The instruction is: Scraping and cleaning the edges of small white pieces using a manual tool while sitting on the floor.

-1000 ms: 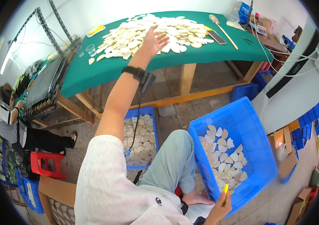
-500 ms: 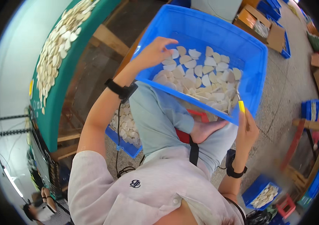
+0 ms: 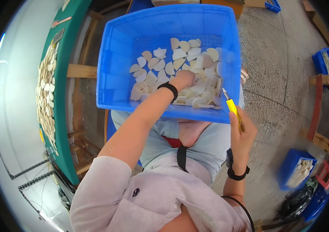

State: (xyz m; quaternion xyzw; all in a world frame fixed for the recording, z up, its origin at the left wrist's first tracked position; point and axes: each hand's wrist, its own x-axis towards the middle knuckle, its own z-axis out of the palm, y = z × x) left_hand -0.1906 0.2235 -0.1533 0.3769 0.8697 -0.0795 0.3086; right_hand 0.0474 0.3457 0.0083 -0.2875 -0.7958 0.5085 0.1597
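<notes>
Head view: a long green-covered table point(image 3: 61, 116) stands left of the blue plastic bin point(image 3: 112, 73); its blue floor point(image 3: 153, 41) shows along the far edge. Flat cream half-round pieces point(image 3: 151, 79) lie around the left hand point(image 3: 184, 78), whose grip is hidden. By the near right corner, the right hand point(image 3: 243, 129) clasps a yellow-handled tool point(image 3: 232, 107).

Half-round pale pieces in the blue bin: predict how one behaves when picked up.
The pale pieces are probably stiff: those leaning on others show no sag. One is likely light, being thin and small beside the blue bin. With flat faces, it would more likely slide than roll.
</notes>
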